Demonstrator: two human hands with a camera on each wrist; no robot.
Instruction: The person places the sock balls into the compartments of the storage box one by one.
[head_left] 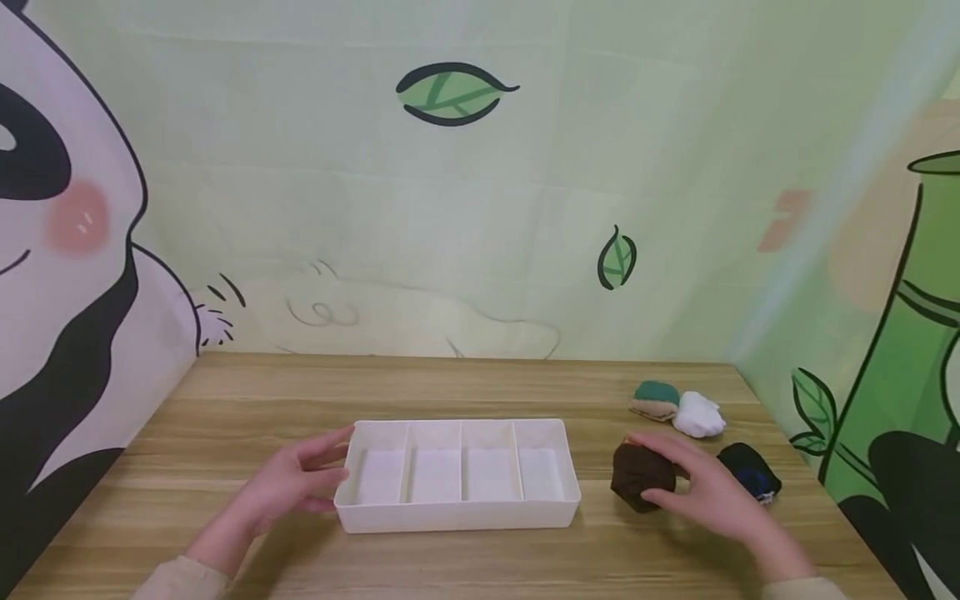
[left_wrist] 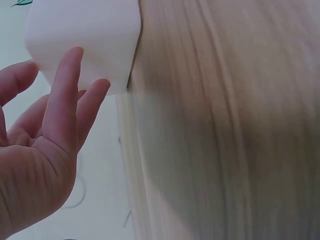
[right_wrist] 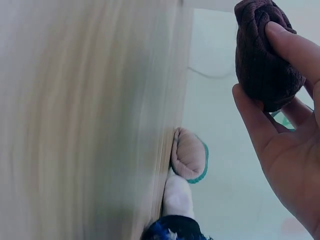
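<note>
Right hand (head_left: 705, 492) grips the brown sock ball (head_left: 639, 477), thumb and fingers curled round it, right of the white divided tray (head_left: 457, 507) on the wooden table (head_left: 225, 417). Left hand (head_left: 288, 483) lies with fingers relaxed and straight, touching the tray's left end; it grips nothing. Risk: the hold looks light, so the ball may slip or unroll. The unrestrained tray may slide if knocked. The green-tan (head_left: 656, 401), white (head_left: 699, 414) and dark blue (head_left: 750, 471) sock balls lie close by and may be brushed aside.

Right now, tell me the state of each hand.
Left hand: open, straight fingers at the left end of the white tray.
Right hand: grips the brown sock ball.
</note>
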